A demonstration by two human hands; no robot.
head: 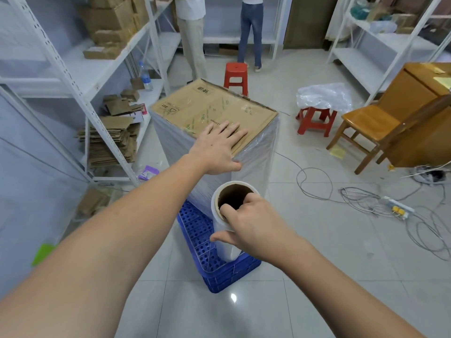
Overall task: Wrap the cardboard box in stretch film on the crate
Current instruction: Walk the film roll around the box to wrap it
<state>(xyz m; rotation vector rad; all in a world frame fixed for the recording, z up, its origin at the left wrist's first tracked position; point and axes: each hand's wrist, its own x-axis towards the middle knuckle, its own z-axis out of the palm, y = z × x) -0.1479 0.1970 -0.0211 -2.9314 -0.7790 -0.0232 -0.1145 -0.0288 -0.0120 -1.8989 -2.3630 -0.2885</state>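
The cardboard box (214, 111) stands upright on the blue crate (219, 269), and its visible sides are already covered in stretch film (256, 154) from the top rim down toward the crate; the top face is bare cardboard. The left hand (219, 147) lies flat on the top near corner, fingers straight, steadying the box. The right hand (253, 228) grips the film roll (227, 230), fingers hooked into its core and thumb round the outside, beside the box at the crate's end. Wrapping looks well advanced; the far sides are hidden, so coverage there is probably similar but unconfirmed. Cutting the film seems left to do.
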